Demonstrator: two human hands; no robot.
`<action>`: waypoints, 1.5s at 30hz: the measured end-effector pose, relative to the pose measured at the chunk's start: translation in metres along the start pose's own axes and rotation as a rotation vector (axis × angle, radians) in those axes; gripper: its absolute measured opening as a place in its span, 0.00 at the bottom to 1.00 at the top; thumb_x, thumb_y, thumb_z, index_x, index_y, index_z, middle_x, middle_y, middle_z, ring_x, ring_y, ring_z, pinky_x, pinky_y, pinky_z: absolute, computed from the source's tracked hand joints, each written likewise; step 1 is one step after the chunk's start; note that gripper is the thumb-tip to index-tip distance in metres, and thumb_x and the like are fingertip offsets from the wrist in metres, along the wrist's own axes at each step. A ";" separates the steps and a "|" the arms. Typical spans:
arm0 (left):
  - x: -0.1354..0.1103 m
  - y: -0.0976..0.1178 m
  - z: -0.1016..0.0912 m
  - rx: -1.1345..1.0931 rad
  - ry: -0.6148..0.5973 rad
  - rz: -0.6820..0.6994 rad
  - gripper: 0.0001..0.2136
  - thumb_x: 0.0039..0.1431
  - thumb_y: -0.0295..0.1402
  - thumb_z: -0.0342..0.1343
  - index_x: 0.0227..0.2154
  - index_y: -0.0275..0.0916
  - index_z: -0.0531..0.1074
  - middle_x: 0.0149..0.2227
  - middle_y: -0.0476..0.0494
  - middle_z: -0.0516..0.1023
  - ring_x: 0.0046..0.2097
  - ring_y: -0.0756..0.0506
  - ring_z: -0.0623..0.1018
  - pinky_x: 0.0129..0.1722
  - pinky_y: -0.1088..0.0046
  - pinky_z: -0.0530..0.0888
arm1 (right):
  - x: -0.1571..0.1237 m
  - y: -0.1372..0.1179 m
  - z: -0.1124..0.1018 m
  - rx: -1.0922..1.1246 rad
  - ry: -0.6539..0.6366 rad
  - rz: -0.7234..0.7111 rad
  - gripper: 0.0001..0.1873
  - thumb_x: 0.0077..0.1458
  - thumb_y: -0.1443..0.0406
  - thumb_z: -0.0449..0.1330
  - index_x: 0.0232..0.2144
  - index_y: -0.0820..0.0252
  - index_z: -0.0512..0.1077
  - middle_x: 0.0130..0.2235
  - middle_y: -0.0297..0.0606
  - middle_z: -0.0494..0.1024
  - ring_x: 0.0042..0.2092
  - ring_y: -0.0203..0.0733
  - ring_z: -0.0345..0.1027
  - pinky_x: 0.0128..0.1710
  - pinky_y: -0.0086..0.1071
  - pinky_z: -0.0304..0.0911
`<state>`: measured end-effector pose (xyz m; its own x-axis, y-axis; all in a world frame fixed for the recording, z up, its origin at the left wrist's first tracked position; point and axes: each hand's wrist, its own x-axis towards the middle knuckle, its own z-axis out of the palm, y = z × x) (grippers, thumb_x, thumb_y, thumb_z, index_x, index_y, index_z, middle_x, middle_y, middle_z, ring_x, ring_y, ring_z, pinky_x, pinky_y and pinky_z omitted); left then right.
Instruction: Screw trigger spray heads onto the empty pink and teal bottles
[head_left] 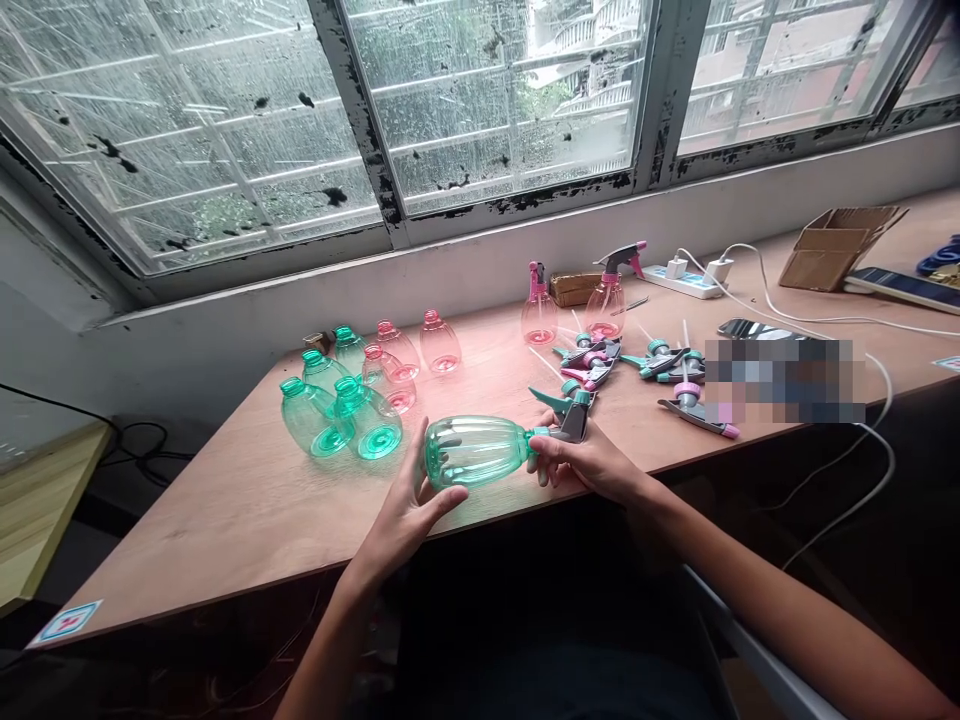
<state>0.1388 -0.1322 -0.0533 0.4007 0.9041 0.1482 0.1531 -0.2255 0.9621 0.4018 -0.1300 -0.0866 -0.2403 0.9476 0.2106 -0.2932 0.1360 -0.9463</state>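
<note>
A clear green spray bottle [480, 450] lies on its side just above the front edge of the wooden table [225, 500]. My left hand [409, 505] cups its base, fingers wrapped round it. My right hand [581, 462] grips the neck, where a grey and green trigger head [566, 418] sits on the bottle. Several empty green bottles [341, 415] and pink bottles [401, 360] lie in a group to the left.
Two pink bottles with spray heads [574, 305] stand near the wall. Loose trigger heads [645, 370] lie to the right, beside a phone [750, 328], a power strip [686, 280] with white cables, and a cardboard box [836, 245]. A window runs behind the table.
</note>
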 end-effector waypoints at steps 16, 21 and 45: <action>0.000 -0.007 -0.004 -0.083 -0.032 0.062 0.39 0.58 0.35 0.65 0.68 0.54 0.53 0.71 0.44 0.56 0.71 0.36 0.56 0.67 0.57 0.61 | -0.001 0.001 -0.001 0.022 -0.015 -0.003 0.17 0.56 0.56 0.69 0.37 0.58 0.66 0.27 0.36 0.82 0.22 0.36 0.73 0.19 0.24 0.65; -0.001 -0.007 -0.001 -0.114 -0.034 0.110 0.39 0.60 0.32 0.64 0.68 0.59 0.48 0.71 0.45 0.54 0.71 0.38 0.58 0.69 0.53 0.58 | -0.001 -0.003 0.001 0.032 0.011 -0.025 0.16 0.56 0.56 0.68 0.34 0.59 0.67 0.25 0.35 0.81 0.21 0.35 0.72 0.19 0.24 0.64; 0.007 -0.007 -0.007 0.054 0.084 0.021 0.26 0.66 0.49 0.51 0.61 0.41 0.68 0.67 0.42 0.66 0.70 0.35 0.58 0.70 0.56 0.52 | -0.003 -0.003 0.001 0.007 0.017 -0.002 0.18 0.54 0.56 0.69 0.37 0.59 0.68 0.26 0.35 0.81 0.23 0.36 0.72 0.23 0.27 0.66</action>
<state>0.1342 -0.1212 -0.0575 0.3278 0.9256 0.1893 0.1945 -0.2622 0.9452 0.4026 -0.1333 -0.0845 -0.2242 0.9521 0.2081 -0.3002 0.1357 -0.9442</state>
